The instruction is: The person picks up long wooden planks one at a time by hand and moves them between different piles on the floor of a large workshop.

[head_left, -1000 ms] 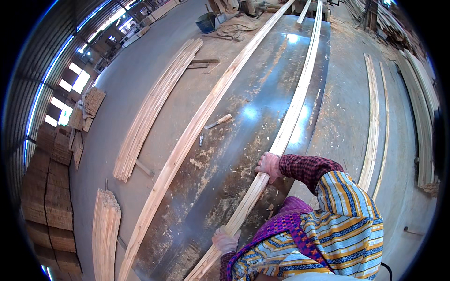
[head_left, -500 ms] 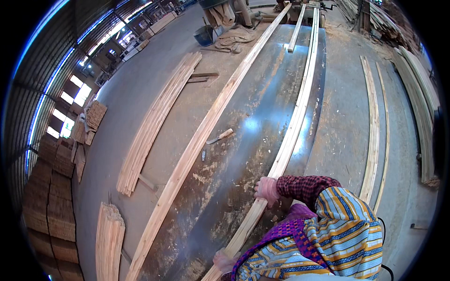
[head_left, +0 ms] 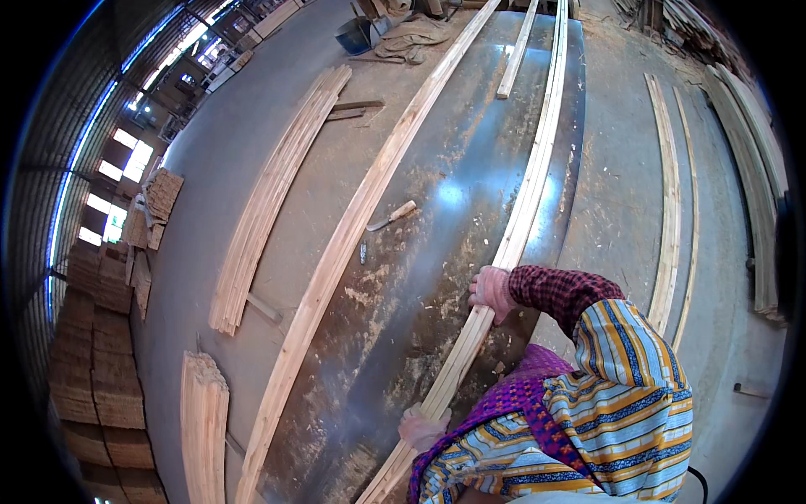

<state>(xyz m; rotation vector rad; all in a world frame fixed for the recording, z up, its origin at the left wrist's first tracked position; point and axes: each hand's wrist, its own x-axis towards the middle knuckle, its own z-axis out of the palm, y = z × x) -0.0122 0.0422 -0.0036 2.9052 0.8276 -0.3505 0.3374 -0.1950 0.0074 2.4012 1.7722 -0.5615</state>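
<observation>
Several long, pale wooden strips [head_left: 457, 361] lie side by side along the right part of a dark metal table [head_left: 428, 277]. My right hand [head_left: 494, 294], gloved, is wrapped over them from above, its arm stretched forward in a checked sleeve. Closer to my body, my left hand [head_left: 424, 427] grips the same bundle, its fingers partly hidden. The strips run away from me past the table's far end. To their left rests a knife [head_left: 392, 216] with a wooden handle and curved blade, beside a small metallic tool [head_left: 363, 252].
Another long plank [head_left: 336, 248] runs along the table's left side, and a shorter strip [head_left: 518, 50] lies at its far end. Stacked strips [head_left: 277, 202] and a second bundle [head_left: 204, 420] stand left. More strips [head_left: 667, 202] lie right. A dark bucket [head_left: 353, 35] stands far left.
Both hands have moved a little forward along the wooden strips, keeping hold of them. My view has tilted downward slightly, so the far end of the table sits higher in the picture.
</observation>
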